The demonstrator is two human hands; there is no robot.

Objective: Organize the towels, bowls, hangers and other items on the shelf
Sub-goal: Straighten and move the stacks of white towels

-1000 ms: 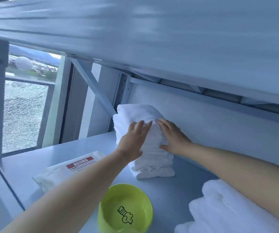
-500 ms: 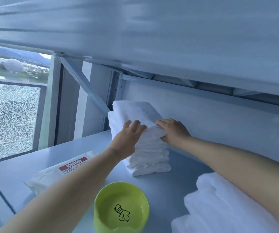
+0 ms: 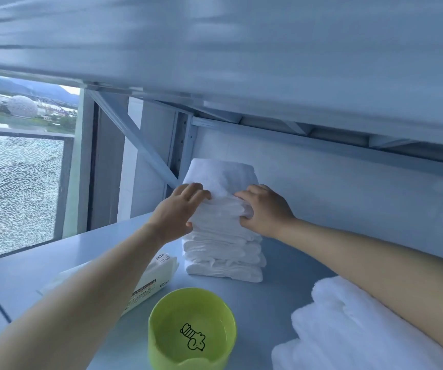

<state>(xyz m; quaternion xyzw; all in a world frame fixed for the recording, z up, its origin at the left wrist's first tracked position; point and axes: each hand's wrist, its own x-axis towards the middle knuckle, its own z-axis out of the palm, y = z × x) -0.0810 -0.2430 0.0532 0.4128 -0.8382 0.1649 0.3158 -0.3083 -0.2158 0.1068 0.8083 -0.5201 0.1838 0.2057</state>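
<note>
Pale blue-grey metal forms the shelf point(image 3: 281, 292), with another shelf board point(image 3: 241, 62) low overhead and a plain wall point(image 3: 348, 198) behind. A stack point(image 3: 223, 257) of folded white towels stands upright toward the back of the shelf, close to that wall, its layers a little uneven at the front.

Both bare hands are on the upper part of the stack, and both forearms reach in from the near edge. The left grip point(image 3: 177, 209) is at the stack's left side. Its fingers curl over the front edge of the top towels and its thumb is tucked beneath them, so it is closed on those layers. The right grip point(image 3: 265, 209) is at the stack's right side, with fingers bent into the folds and thumb pressed in below, holding the same layers.

Nearer than the stack, a lime-green bowl point(image 3: 157, 340) sits upright with a small black line drawing on its inner bottom. A white pack point(image 3: 148, 284) of wipes lies flat to the near left of the stack, partly hidden by the left forearm. One corner is just beside the stack's base, and whether they touch cannot be told. Thick white towels point(image 3: 348, 329) lie piled to the near right of the stack, partly under the right forearm.

A diagonal brace point(image 3: 132, 140) and a perforated post point(image 3: 181, 145) rise behind the stack's left side. Further left of the stack is a window point(image 3: 20, 193), showing rippled water, a white dome point(image 3: 22, 106) and hills.
</note>
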